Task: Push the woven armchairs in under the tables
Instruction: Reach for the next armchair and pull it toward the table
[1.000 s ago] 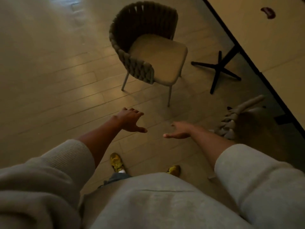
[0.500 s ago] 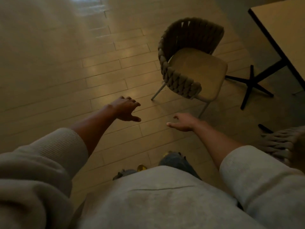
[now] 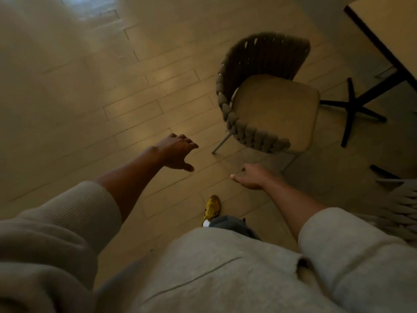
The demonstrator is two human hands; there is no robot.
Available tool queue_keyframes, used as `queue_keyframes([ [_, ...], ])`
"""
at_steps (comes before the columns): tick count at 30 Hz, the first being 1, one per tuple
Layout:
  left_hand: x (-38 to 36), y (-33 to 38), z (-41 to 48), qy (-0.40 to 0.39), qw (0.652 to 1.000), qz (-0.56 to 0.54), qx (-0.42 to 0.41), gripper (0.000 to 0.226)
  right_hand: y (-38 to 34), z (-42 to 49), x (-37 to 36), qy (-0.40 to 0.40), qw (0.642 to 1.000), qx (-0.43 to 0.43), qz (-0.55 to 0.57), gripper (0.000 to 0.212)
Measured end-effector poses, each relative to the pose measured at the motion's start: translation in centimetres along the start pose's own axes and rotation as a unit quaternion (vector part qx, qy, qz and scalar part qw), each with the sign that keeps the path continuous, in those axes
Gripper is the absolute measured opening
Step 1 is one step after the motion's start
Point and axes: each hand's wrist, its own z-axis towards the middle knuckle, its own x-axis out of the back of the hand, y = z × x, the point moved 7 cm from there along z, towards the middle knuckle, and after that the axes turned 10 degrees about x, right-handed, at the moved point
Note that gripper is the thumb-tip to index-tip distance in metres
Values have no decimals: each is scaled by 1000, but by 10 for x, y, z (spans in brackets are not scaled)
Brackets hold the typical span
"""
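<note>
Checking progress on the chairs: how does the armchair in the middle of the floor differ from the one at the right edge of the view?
The middle armchair shows whole: woven back, cushion seat, thin legs. The right-edge armchair is cut off, showing only woven straps. The middle one stands on open floor, its seat facing the table and near the table base; whether the right-edge one is tucked under a table cannot be told. Both share the same grey-beige weave, and neither hand touches them.
</note>
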Motion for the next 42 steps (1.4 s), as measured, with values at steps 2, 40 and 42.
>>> queue_keyframes([
  [2, 13, -16, 20, 4, 1000, 6, -11, 93, -8, 15, 17, 14, 1000, -7, 12, 81],
  [40, 254, -190, 387, 60, 894, 231, -380, 87, -138, 221, 218, 311, 845, -301, 314, 74],
  [42, 261, -188, 399, 44, 885, 239, -396, 87, -142, 223, 222, 314, 836, -311, 324, 76],
])
